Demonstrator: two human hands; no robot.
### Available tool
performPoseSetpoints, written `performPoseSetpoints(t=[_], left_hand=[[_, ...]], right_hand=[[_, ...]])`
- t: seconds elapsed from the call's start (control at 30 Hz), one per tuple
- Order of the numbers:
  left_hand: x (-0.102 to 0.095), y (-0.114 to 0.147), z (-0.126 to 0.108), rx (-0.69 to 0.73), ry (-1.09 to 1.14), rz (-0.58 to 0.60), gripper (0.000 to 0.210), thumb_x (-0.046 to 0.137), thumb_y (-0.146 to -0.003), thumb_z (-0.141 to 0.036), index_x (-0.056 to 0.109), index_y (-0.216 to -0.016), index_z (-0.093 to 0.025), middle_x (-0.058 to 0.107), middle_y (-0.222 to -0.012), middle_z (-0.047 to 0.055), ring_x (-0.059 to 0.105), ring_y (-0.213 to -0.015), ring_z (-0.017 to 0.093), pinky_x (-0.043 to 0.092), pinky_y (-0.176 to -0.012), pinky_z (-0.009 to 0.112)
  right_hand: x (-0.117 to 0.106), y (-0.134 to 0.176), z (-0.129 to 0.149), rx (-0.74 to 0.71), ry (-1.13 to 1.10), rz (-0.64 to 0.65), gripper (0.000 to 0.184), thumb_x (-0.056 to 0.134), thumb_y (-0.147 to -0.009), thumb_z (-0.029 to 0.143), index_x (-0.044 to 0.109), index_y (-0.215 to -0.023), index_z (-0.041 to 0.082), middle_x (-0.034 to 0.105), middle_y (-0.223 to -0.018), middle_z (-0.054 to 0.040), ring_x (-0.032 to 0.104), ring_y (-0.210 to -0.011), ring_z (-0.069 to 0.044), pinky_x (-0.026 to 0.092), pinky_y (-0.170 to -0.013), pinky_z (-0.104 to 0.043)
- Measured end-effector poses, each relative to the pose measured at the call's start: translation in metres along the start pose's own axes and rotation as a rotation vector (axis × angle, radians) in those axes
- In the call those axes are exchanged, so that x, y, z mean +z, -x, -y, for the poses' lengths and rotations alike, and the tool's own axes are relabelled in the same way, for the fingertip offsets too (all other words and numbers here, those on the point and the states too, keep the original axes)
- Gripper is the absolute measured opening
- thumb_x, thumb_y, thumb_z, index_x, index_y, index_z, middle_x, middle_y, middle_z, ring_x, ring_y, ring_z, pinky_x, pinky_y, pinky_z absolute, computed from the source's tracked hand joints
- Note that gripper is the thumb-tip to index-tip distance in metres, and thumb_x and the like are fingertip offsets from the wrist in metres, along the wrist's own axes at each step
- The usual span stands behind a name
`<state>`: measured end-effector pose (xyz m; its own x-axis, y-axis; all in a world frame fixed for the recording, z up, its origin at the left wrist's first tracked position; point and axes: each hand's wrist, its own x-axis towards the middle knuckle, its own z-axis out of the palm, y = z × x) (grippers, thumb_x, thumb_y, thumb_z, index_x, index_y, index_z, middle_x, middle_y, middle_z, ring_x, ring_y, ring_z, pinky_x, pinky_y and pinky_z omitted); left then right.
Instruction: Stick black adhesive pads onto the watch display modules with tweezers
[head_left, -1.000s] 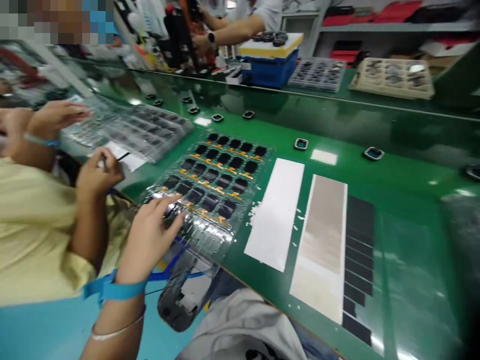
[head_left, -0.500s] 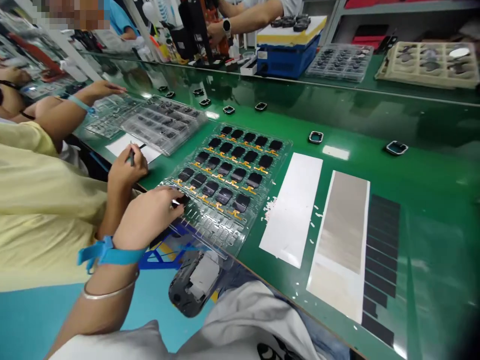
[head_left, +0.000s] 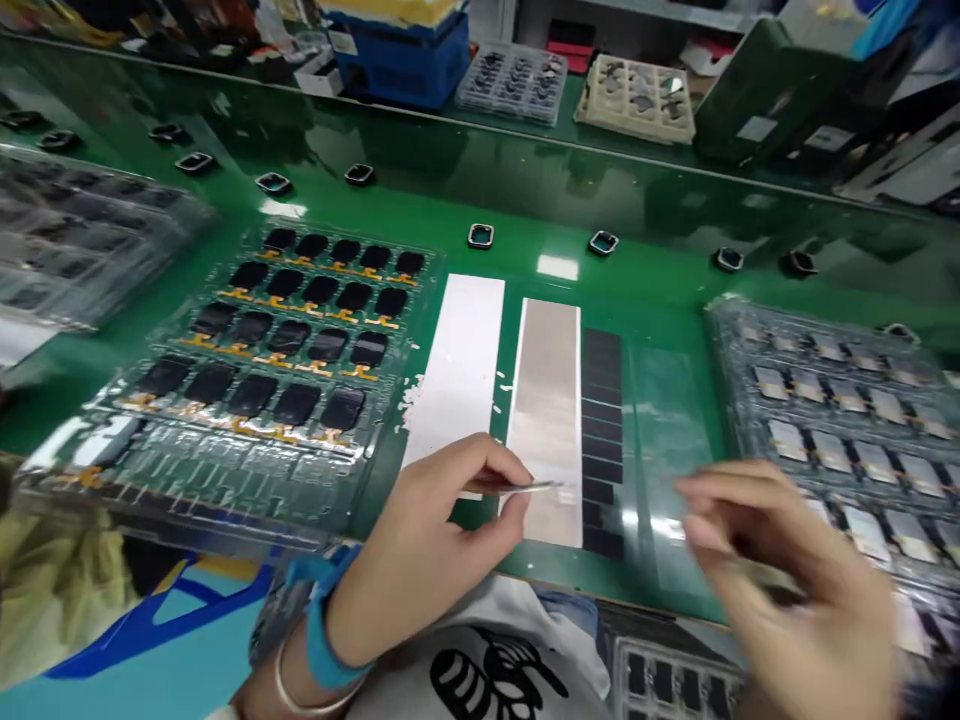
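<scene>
My left hand (head_left: pixel 431 535), with a blue wristband, pinches metal tweezers (head_left: pixel 525 488) between thumb and fingers. Their tip points right, over the lower part of a beige-grey backing sheet (head_left: pixel 546 390). My right hand (head_left: pixel 795 570) is smeared by motion, its fingers curled over the right side of the table; whether it holds anything is unclear. To the left lies a clear tray (head_left: pixel 225 470) with rows of small black screens (head_left: pixel 289 338) with orange flex cables. A single shiny pale piece (head_left: pixel 105 440) lies in its front-left slot.
A white strip sheet (head_left: pixel 465 350) lies beside small white scraps (head_left: pixel 411 400). Dark strips (head_left: pixel 602 430) line the backing sheet's right edge. Another clear tray (head_left: pixel 855 400) holds silvery parts. Watch frames (head_left: pixel 481 236) are spaced along the back, before a shelf with a blue box (head_left: pixel 397 60).
The view has swung right. My left hand has left the tray of screens and is over the backing sheet. My right hand has come into view. The co-worker's hands are out of view.
</scene>
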<state>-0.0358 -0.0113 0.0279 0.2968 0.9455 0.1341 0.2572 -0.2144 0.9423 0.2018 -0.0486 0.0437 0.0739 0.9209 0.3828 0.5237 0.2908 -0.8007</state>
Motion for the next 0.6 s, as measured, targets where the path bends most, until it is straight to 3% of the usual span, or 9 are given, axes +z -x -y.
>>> performPoseSetpoints(t=[0.07, 0.2, 0.3, 0.37, 0.4, 0.47, 0.53, 0.6], left_hand=[[0.016, -0.007, 0.008, -0.117, 0.189, 0.031, 0.013, 0.056, -0.094, -0.013, 0.048, -0.093, -0.024, 0.067, -0.092, 0.0, 0.07, -0.085, 0.013, 0.057, -0.076, 0.026], [0.022, -0.014, 0.018, -0.308, 0.464, 0.158, 0.009, 0.045, -0.103, -0.025, 0.036, -0.101, -0.026, 0.066, -0.091, -0.001, 0.069, -0.082, 0.013, 0.056, -0.08, 0.03], [0.02, -0.017, 0.021, -0.315, 0.488, 0.199, 0.013, 0.048, -0.103, -0.027, 0.041, -0.114, -0.026, 0.065, -0.09, -0.001, 0.066, -0.079, 0.012, 0.053, -0.078, 0.026], [0.019, -0.018, 0.022, -0.279, 0.441, 0.209, 0.01, 0.052, -0.101, -0.029, 0.051, -0.11, -0.024, 0.061, -0.085, -0.002, 0.063, -0.074, 0.011, 0.05, -0.072, 0.023], [0.019, -0.019, 0.023, -0.264, 0.419, 0.206, 0.009, 0.053, -0.101, -0.03, 0.055, -0.104, -0.022, 0.059, -0.083, -0.002, 0.062, -0.072, 0.01, 0.049, -0.069, 0.022], [0.02, -0.021, 0.025, -0.247, 0.402, 0.188, 0.011, 0.054, -0.101, -0.031, 0.058, -0.097, -0.021, 0.058, -0.081, -0.002, 0.061, -0.07, 0.009, 0.048, -0.066, 0.021], [0.021, -0.021, 0.026, -0.245, 0.401, 0.175, 0.01, 0.053, -0.101, -0.03, 0.058, -0.098, -0.022, 0.059, -0.081, -0.003, 0.061, -0.07, 0.009, 0.049, -0.066, 0.02], [0.022, -0.021, 0.026, -0.238, 0.39, 0.163, 0.008, 0.053, -0.101, -0.029, 0.058, -0.101, -0.023, 0.06, -0.08, -0.003, 0.061, -0.07, 0.009, 0.049, -0.065, 0.019]], right_hand=[[0.019, -0.013, -0.003, 0.023, 0.006, 0.109, 0.018, 0.071, -0.082, 0.019, 0.068, -0.1, 0.023, 0.06, -0.09, -0.0013, 0.042, -0.05, -0.005, 0.035, -0.04, -0.021], [0.049, -0.025, -0.007, 0.209, -0.113, 0.268, 0.027, 0.066, -0.086, 0.022, 0.061, -0.112, 0.025, 0.063, -0.083, 0.003, 0.033, -0.043, -0.002, 0.029, -0.039, -0.018], [0.057, -0.024, -0.01, 0.228, -0.148, 0.253, 0.013, 0.064, -0.088, 0.021, 0.063, -0.101, 0.024, 0.05, -0.06, 0.0095, 0.029, -0.042, -0.003, 0.028, -0.04, -0.018], [0.059, -0.023, -0.011, 0.187, -0.128, 0.209, 0.006, 0.065, -0.088, 0.02, 0.064, -0.092, 0.024, 0.031, -0.049, 0.012, 0.027, -0.042, -0.005, 0.026, -0.04, -0.019], [0.06, -0.022, -0.011, 0.153, -0.105, 0.183, 0.005, 0.067, -0.087, 0.02, 0.064, -0.09, 0.024, 0.029, -0.049, 0.0119, 0.028, -0.043, -0.005, 0.027, -0.04, -0.019], [0.062, -0.022, -0.012, 0.045, -0.055, 0.136, 0.007, 0.068, -0.086, 0.016, 0.066, -0.089, 0.022, 0.045, -0.055, 0.0091, 0.041, -0.048, -0.005, 0.036, -0.045, -0.019], [0.064, -0.022, -0.013, -0.095, -0.012, 0.1, 0.011, 0.069, -0.085, 0.009, 0.068, -0.091, 0.019, 0.065, -0.075, 0.0019, 0.06, -0.064, -0.007, 0.049, -0.058, -0.019], [0.066, -0.021, -0.013, -0.214, 0.036, 0.07, 0.016, 0.068, -0.084, 0.004, 0.069, -0.095, 0.015, 0.072, -0.092, -0.0048, 0.068, -0.082, -0.01, 0.055, -0.071, -0.02]])
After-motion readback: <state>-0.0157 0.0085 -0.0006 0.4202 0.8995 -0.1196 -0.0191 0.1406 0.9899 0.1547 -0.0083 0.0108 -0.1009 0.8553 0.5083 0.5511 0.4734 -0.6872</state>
